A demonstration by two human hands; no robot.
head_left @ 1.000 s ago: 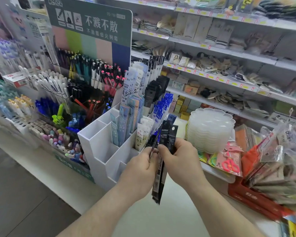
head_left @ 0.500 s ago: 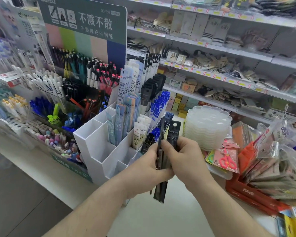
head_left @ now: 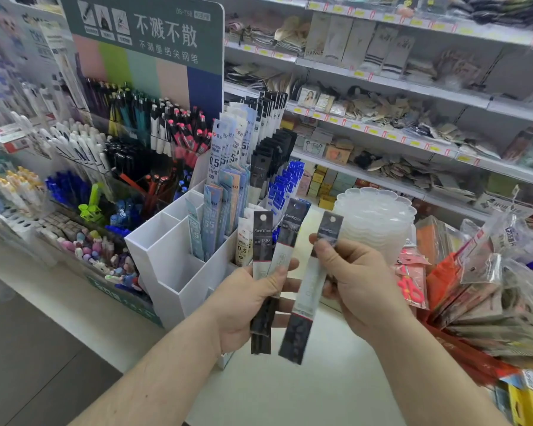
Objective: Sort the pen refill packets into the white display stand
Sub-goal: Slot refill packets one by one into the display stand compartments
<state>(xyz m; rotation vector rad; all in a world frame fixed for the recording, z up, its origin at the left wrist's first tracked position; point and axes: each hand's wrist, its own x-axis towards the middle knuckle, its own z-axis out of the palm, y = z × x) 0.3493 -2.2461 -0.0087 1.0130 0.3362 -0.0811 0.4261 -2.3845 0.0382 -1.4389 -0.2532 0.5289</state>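
My left hand (head_left: 253,298) grips two long black-topped pen refill packets (head_left: 262,241), fanned apart, just in front of the white display stand (head_left: 170,259). My right hand (head_left: 354,281) pinches a third black-and-white refill packet (head_left: 313,290) between thumb and fingers, held apart to the right of the other two. The stand's rear compartments hold pale blue, black and blue refill packets (head_left: 225,186) standing upright; its front left compartments hold nothing I can see.
Pen racks (head_left: 130,139) fill the counter left of the stand. A stack of clear plastic trays (head_left: 376,216) stands behind my right hand. Bagged goods in a red box (head_left: 486,290) crowd the right. Shelves with small items run along the back.
The packets were bunched together in both hands. Now my right hand has drawn one packet away to the right, and my left hand keeps the other two, spread apart.
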